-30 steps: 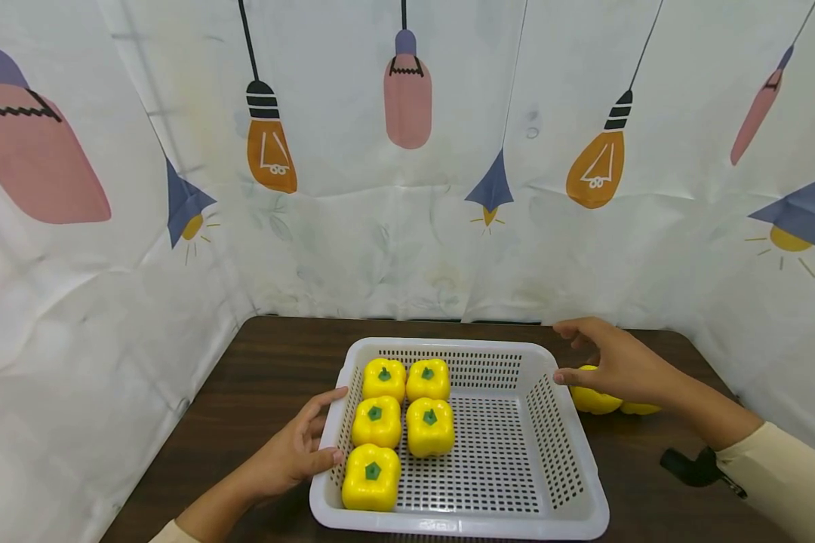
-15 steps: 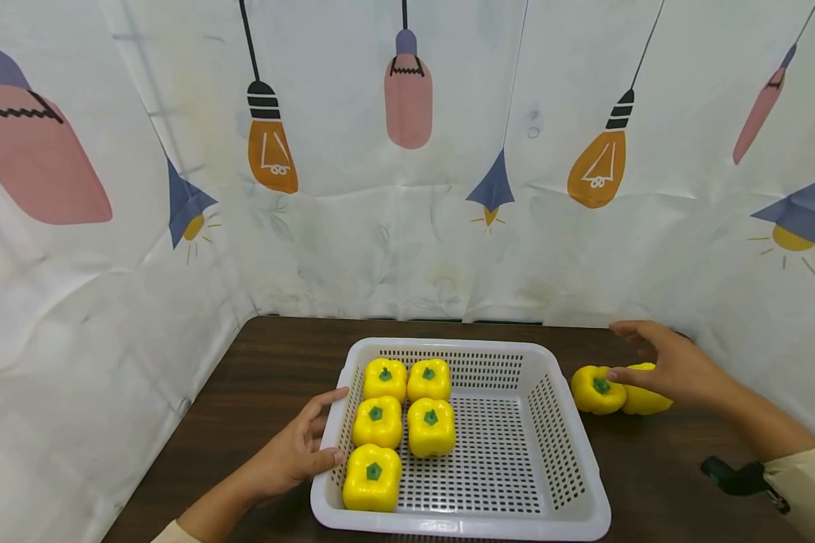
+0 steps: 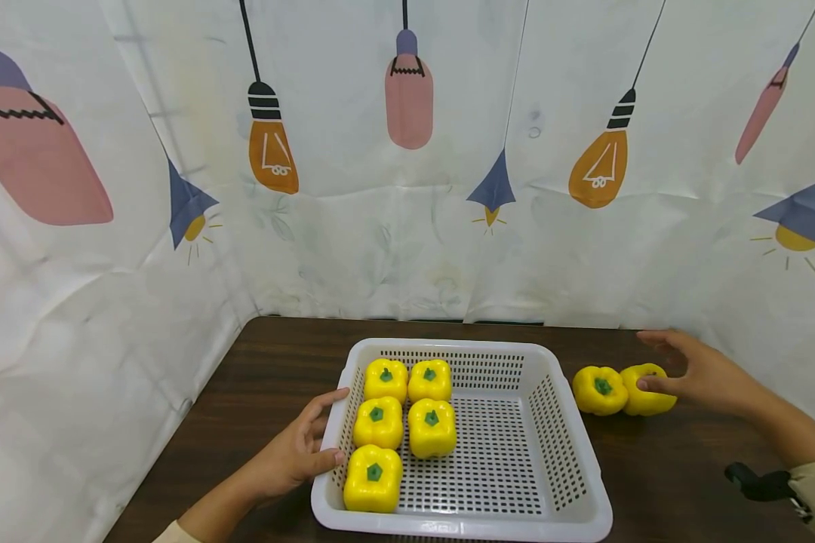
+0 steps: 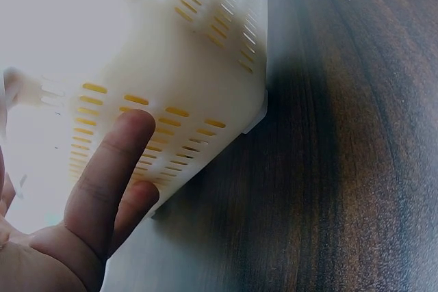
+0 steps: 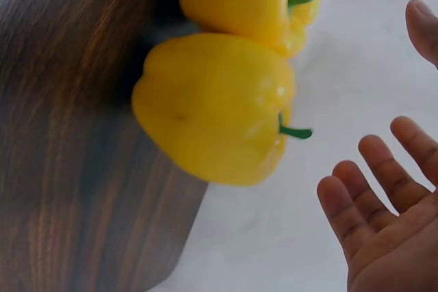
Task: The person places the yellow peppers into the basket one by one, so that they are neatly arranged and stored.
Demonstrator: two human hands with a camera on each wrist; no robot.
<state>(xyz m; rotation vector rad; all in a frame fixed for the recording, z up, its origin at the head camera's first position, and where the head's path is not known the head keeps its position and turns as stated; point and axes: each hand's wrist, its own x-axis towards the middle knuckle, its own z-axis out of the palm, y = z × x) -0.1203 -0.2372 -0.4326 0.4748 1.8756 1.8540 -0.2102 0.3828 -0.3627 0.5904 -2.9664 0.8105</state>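
Note:
A white perforated plastic basket point(image 3: 441, 524) stands on the table, with several yellow bell peppers point(image 3: 372, 479) with green stems along its left side. My left hand point(image 3: 288, 456) rests against the basket's left side, thumb and forefinger at the rim; in the left wrist view its extended fingers point(image 4: 113, 169) lie near the slotted outer wall. To the basket's right sit two more peppers side by side, a nearer-left pepper point(image 3: 599, 391) and a right-hand pepper point(image 3: 645, 403). My right hand point(image 3: 713, 377) hovers at the right-hand pepper, fingers spread; the right wrist view shows a gap between that pepper point(image 5: 215, 111) and the fingertips.
The dark wood-grain table point(image 3: 272, 369) ends at a white curtain point(image 3: 407, 249) printed with lamps, behind and at both sides. A black strap piece point(image 3: 757, 481) sticks out by the right sleeve. The basket's right half shows its bare slotted floor point(image 3: 492, 452).
My right hand has moved right from beside the basket's rim, past the first pepper to the right-hand one, and lowered slightly. The left hand and basket have stayed in place.

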